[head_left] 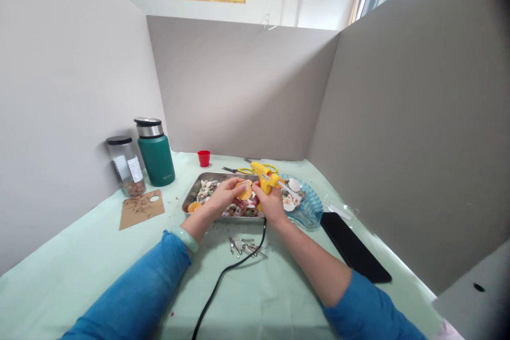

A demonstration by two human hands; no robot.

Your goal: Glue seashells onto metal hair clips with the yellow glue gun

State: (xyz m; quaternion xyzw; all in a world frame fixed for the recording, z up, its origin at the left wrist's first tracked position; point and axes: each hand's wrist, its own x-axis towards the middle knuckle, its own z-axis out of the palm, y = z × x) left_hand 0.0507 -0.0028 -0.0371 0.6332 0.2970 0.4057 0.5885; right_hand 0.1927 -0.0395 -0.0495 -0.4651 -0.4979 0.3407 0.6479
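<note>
My left hand (230, 192) pinches an orange seashell (244, 190) above a metal tray (192, 189) of mixed shells. In my right hand (271, 204) is a yellow hot glue gun (263, 174), a clear glue stick poking out of its rear end. The gun's nozzle side faces the shell, but my fingers hide whether the tip touches it. A black cord (223, 274) runs from the gun's handle toward me across the table. Right of the tray, a blue scalloped plate (313, 207) holds white and speckled shells.
Several metal clips (247, 247) lie before the tray. Yellow-handled scissors (244, 170) and a red cup (204, 158) stand behind it. Left are a green flask (155, 156), a clear jar (126, 167) and brown card (142, 209). A black slab (354, 247) lies right. Grey panels (243, 90) enclose the table.
</note>
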